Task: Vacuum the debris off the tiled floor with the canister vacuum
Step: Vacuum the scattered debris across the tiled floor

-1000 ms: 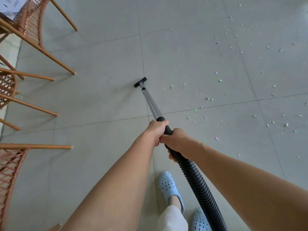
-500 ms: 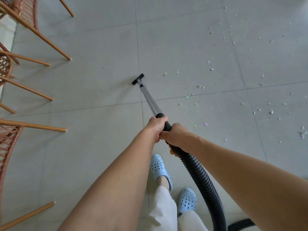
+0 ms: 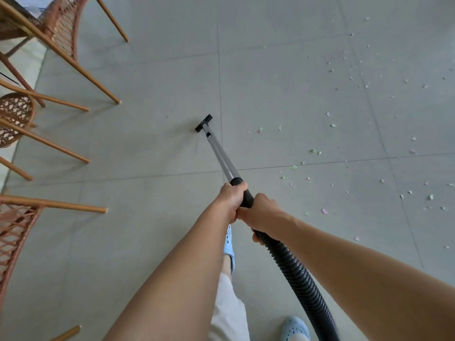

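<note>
- The floor nozzle (image 3: 203, 123) sits flat on the tiled floor (image 3: 152, 77), mid-scene, on a bare patch just left of a tile seam.
- The debris (image 3: 344, 134), small green, pink and white scraps, lies scattered to the right of the nozzle and runs off to the far right; the nearest bits are just right of the seam.
- The metal wand (image 3: 220, 156) slopes from the nozzle back to the black handle; the left hand (image 3: 232, 199) wraps it at the top, the right hand (image 3: 262, 215) clenches it just below, touching the left, where the ribbed hose (image 3: 300, 279) begins.
- To do this stroke well, I judge the nozzle should swing right into the scraps, kept flat, in slow overlapping passes so light paper is not scattered.
- The hose trails near the right-hand clog (image 3: 294, 328); stepping clear seems wise.
- Wicker chairs (image 3: 29, 114) stand at the left, well apart from the nozzle.
</note>
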`<move>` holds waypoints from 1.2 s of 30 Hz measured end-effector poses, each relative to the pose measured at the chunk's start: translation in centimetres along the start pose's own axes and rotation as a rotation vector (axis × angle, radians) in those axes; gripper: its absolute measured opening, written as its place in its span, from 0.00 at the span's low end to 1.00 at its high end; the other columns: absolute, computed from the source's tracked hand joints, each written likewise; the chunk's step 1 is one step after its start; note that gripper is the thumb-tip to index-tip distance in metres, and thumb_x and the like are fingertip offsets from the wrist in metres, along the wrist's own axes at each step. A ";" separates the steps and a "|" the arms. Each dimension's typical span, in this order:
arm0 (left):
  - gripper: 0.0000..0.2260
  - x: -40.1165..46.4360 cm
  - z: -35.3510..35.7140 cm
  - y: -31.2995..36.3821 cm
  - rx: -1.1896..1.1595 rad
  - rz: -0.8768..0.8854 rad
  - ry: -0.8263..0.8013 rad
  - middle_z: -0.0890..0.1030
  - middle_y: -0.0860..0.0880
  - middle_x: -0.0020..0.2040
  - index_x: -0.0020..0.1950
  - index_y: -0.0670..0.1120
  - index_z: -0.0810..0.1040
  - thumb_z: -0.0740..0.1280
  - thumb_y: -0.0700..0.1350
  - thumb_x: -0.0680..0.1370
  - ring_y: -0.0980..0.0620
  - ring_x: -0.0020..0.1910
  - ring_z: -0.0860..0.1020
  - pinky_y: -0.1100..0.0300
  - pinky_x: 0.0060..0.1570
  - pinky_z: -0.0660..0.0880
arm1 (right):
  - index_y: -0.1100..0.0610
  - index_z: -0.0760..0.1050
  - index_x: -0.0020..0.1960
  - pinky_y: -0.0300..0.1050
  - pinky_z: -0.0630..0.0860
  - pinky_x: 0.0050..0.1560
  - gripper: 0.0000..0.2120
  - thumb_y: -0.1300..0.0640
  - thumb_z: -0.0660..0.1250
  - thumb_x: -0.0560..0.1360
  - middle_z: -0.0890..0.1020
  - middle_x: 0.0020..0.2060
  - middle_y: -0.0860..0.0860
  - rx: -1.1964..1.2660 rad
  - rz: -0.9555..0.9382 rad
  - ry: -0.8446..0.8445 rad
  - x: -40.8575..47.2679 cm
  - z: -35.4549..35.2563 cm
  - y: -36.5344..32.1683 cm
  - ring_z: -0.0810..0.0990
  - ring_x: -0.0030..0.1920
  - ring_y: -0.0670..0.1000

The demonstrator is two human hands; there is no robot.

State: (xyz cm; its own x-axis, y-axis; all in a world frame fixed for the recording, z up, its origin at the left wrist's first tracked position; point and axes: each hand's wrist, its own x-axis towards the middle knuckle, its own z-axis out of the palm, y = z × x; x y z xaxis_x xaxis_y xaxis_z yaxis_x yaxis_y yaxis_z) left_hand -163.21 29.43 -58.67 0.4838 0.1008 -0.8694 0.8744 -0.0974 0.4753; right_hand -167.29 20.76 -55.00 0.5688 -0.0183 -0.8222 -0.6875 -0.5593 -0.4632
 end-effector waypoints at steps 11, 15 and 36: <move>0.15 10.2 -8.9 13.9 0.124 0.021 0.043 0.78 0.40 0.59 0.64 0.43 0.71 0.62 0.48 0.79 0.41 0.57 0.78 0.48 0.55 0.76 | 0.58 0.66 0.43 0.43 0.74 0.18 0.13 0.51 0.67 0.72 0.78 0.31 0.56 0.034 0.012 0.008 10.8 0.4 -15.8 0.77 0.17 0.52; 0.10 13.2 -11.4 18.0 0.154 0.017 0.039 0.77 0.40 0.58 0.58 0.45 0.70 0.62 0.47 0.79 0.41 0.57 0.78 0.48 0.55 0.76 | 0.58 0.64 0.44 0.43 0.74 0.18 0.14 0.51 0.68 0.73 0.78 0.32 0.56 0.071 0.026 0.017 13.8 0.4 -20.3 0.77 0.16 0.51; 0.16 15.5 -7.5 25.7 0.295 0.048 -0.039 0.78 0.41 0.56 0.64 0.42 0.69 0.63 0.47 0.79 0.41 0.55 0.79 0.47 0.58 0.77 | 0.59 0.66 0.43 0.43 0.75 0.21 0.13 0.53 0.68 0.74 0.77 0.33 0.56 0.247 0.084 0.108 16.8 -5.5 -23.4 0.76 0.16 0.51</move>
State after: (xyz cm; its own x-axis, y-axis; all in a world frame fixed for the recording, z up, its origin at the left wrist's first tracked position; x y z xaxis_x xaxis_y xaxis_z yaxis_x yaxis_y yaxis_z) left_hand -132.94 35.92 -58.94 0.5176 0.0520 -0.8541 0.7995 -0.3849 0.4611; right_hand -139.21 28.97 -56.16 0.5411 -0.1511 -0.8273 -0.8158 -0.3331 -0.4727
